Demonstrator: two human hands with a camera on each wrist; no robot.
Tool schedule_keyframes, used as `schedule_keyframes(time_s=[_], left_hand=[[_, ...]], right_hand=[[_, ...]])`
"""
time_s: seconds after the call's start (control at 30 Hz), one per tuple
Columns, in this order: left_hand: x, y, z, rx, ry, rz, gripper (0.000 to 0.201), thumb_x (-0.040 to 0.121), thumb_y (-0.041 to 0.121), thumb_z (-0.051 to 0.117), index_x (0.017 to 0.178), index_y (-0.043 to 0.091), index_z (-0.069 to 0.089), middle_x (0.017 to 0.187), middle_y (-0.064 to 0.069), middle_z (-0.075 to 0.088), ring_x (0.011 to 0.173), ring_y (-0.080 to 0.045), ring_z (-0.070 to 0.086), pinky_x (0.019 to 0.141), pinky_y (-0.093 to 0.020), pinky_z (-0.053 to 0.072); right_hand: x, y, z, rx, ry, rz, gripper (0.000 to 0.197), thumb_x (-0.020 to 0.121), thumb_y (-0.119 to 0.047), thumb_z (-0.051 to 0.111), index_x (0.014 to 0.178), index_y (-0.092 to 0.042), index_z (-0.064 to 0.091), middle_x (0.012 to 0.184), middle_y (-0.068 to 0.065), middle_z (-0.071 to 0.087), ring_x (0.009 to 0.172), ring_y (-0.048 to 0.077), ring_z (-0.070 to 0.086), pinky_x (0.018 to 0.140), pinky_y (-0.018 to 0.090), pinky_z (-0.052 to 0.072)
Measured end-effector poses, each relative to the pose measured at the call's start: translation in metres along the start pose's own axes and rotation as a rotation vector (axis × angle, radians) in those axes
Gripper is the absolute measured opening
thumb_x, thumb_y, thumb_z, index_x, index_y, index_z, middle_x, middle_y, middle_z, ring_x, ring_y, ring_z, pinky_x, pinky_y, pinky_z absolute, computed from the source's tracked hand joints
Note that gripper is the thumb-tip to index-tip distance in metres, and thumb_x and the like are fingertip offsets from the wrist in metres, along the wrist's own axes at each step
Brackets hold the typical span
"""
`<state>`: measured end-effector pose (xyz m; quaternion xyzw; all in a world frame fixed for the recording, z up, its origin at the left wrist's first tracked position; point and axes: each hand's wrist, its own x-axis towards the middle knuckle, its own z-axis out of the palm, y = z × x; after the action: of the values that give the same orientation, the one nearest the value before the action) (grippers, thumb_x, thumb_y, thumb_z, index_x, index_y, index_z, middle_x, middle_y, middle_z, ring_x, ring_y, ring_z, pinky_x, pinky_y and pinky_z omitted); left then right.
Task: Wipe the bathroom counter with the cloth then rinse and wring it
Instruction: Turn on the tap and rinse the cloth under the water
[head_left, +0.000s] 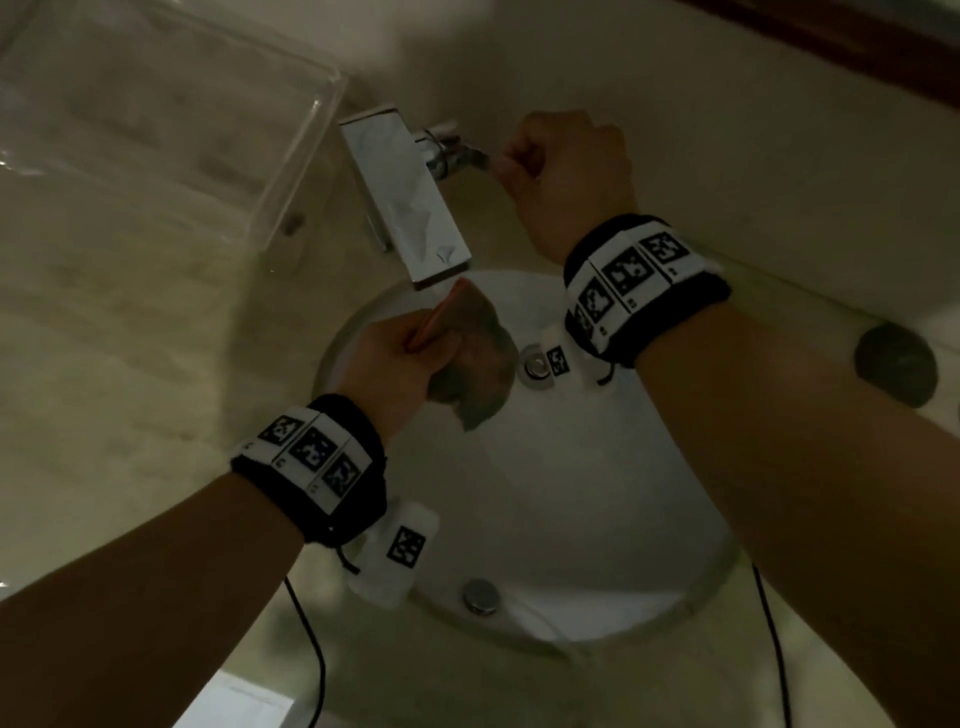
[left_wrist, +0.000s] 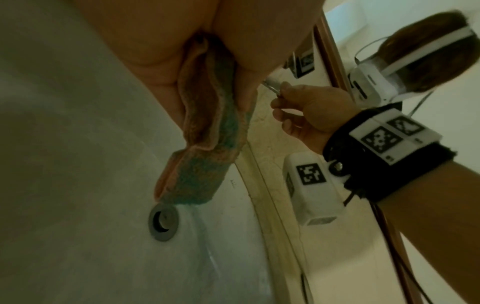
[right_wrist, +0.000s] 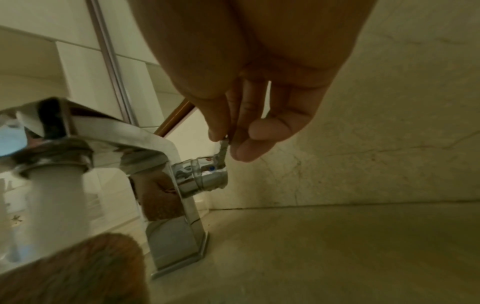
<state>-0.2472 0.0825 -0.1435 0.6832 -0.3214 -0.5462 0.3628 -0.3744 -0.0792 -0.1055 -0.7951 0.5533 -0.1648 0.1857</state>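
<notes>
Hands: left hand (head_left: 392, 358) is gripping the bunched cloth (head_left: 475, 364); right hand (head_left: 563, 166) is pinching the lever.
Basin (head_left: 597, 519): is lying below the faucet, catching runoff that seems to be streaming past the drain (left_wrist: 163, 221).
Tabletop (head_left: 114, 364): is surrounding the basin.
Faucet (head_left: 405, 197): is standing behind the basin, spout over the cloth for rinsing.
Cloth: is hanging under the spout, inside the basin.
Lever (right_wrist: 223, 149): is sticking out beside the faucet, likely being set for flow.
</notes>
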Motion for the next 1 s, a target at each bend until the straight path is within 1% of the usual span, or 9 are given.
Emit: schedule_keyframes(time_s=[0.2,0.33,0.43,0.5,0.6,0.67,0.8,0.87,1.0], left_hand=[[0.010,0.006,0.006,-0.269,-0.035,-0.074,0.025,0.094,0.015,0.056,0.115,0.007,0.066,0.110,-0.017,0.071,0.102,-0.034,0.067,0.086,-0.050,0.055],[0.018,0.008,0.006,-0.273,-0.033,-0.112,0.036,0.084,0.012,0.059,0.119,0.004,0.062,0.115,-0.022,0.067,0.104,-0.040,0.065,0.087,-0.060,0.052],[0.022,0.006,0.005,-0.251,-0.087,-0.097,0.032,0.088,0.004,0.053,0.119,0.006,0.061,0.113,-0.020,0.068,0.100,-0.035,0.068,0.079,-0.049,0.057],[0.025,0.003,0.002,-0.164,-0.082,-0.016,0.027,0.089,0.000,0.052,0.111,0.007,0.065,0.101,-0.014,0.071,0.090,-0.023,0.071,0.069,-0.036,0.058],[0.025,0.003,-0.004,0.071,-0.091,0.152,0.025,0.085,0.012,0.064,0.090,0.036,0.071,0.085,0.002,0.073,0.077,-0.011,0.072,0.065,-0.029,0.058],[0.026,0.004,-0.007,0.182,-0.089,0.161,0.021,0.078,0.021,0.069,0.080,0.042,0.070,0.079,0.007,0.073,0.077,-0.010,0.071,0.068,-0.028,0.058],[0.034,0.001,-0.011,0.309,-0.035,0.082,0.012,0.087,0.013,0.063,0.077,0.011,0.067,0.073,-0.009,0.070,0.063,-0.024,0.070,0.063,-0.039,0.060],[0.037,-0.001,-0.010,0.416,-0.023,0.086,0.018,0.090,0.012,0.058,0.072,0.009,0.062,0.068,-0.005,0.065,0.059,-0.023,0.064,0.058,-0.032,0.056],[0.043,-0.008,-0.010,0.475,0.028,0.071,0.015,0.091,0.013,0.055,0.087,0.009,0.068,0.074,-0.004,0.066,0.069,-0.024,0.065,0.066,-0.035,0.057]], right_hand=[[-0.019,0.010,0.003,0.176,-0.018,0.115,0.029,0.086,-0.037,0.063,0.097,-0.010,0.067,0.096,0.002,0.069,0.086,0.021,0.064,0.082,0.032,0.049],[-0.068,0.021,0.023,0.329,-0.262,0.225,0.041,0.087,-0.039,0.065,0.118,-0.014,0.059,0.107,0.004,0.068,0.096,0.020,0.063,0.090,0.038,0.053],[-0.091,0.024,0.040,0.421,-0.431,0.199,0.040,0.089,-0.039,0.062,0.123,-0.018,0.057,0.114,0.005,0.067,0.104,0.022,0.063,0.092,0.042,0.052],[-0.094,0.023,0.047,0.456,-0.402,0.165,0.014,0.089,-0.031,0.063,0.095,-0.019,0.061,0.087,0.001,0.067,0.082,0.020,0.064,0.075,0.036,0.052],[-0.095,0.020,0.051,0.457,-0.272,0.151,0.033,0.089,-0.024,0.066,0.066,-0.031,0.043,0.059,-0.011,0.046,0.054,0.005,0.046,0.053,0.022,0.037],[-0.095,0.017,0.053,0.483,-0.231,0.152,0.028,0.089,-0.022,0.066,0.068,-0.027,0.046,0.058,-0.010,0.045,0.052,0.001,0.043,0.050,0.017,0.036],[-0.095,0.014,0.057,0.485,-0.177,0.142,0.008,0.089,-0.023,0.063,0.088,-0.016,0.059,0.074,-0.005,0.062,0.067,0.010,0.056,0.063,0.017,0.044],[-0.095,0.016,0.059,0.488,-0.148,0.155,0.014,0.090,-0.026,0.061,0.095,-0.013,0.062,0.081,0.002,0.067,0.074,0.016,0.061,0.067,0.025,0.047],[-0.097,0.016,0.062,0.473,-0.116,0.189,0.020,0.094,-0.026,0.058,0.090,-0.007,0.061,0.072,0.005,0.064,0.065,0.018,0.058,0.060,0.025,0.045]])
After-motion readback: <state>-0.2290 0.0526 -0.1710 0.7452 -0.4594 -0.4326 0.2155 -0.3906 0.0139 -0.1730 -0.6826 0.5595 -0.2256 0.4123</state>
